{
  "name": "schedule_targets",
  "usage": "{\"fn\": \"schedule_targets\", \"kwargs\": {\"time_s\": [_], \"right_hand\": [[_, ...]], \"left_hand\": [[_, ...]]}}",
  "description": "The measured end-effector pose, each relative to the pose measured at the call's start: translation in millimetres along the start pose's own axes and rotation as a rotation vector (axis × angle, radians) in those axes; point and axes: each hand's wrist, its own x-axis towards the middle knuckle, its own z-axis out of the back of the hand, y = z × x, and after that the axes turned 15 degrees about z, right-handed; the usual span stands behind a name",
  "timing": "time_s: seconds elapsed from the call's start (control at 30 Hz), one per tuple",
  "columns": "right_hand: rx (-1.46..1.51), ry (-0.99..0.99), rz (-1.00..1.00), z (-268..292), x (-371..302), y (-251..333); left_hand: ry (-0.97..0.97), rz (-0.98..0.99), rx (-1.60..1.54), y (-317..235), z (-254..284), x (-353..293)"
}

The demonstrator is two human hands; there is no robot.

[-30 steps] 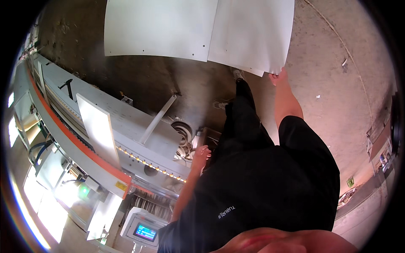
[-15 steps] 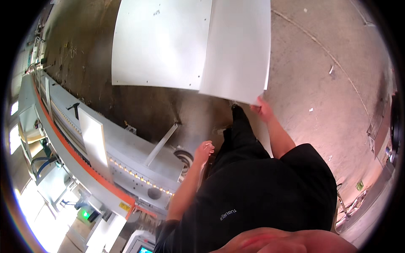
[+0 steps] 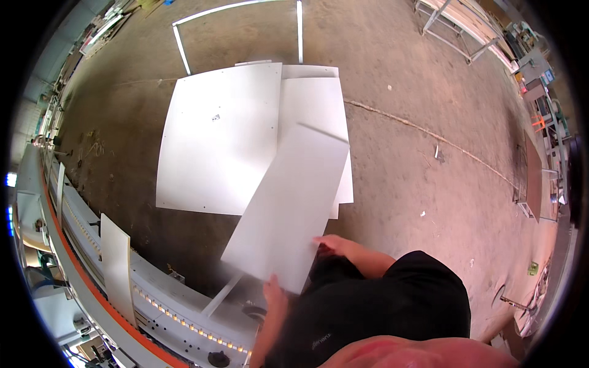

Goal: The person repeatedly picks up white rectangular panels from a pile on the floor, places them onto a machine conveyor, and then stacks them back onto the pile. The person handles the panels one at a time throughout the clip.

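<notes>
A long white panel slants across in front of me, lifted at its near end. My left hand grips its near edge. At its right long edge, my right hand is closed on it, with the thumb side near the surface and the other fingers partly hidden. Beyond it lies a large white board with small dark spots near its edges. Beside that, more white panels are stacked, partly covered by the held one.
Along my left runs a long grey machine with an orange strip and a row of small rollers. A white panel stands out from it. A pale metal frame is beyond the boards; a rack stands far right.
The narrow panel has come toward me and swung its near end left. My left hand, empty before, is now on its near edge; my right hand has shifted along to its right edge.
</notes>
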Motion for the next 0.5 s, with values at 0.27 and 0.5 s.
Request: {"fn": "schedule_targets", "kwargs": {"time_s": [0.27,0.5], "right_hand": [[0.173,-0.365,0.077,43.6,62.1,8.7],[0.054,-0.490,0.055,-16.5,56.0,-36.7]], "left_hand": [[-0.387,-0.348,0.098,49.0,152.0,-29.5],[-0.581,-0.236,-0.157,26.0,174.8,-83.1]]}}
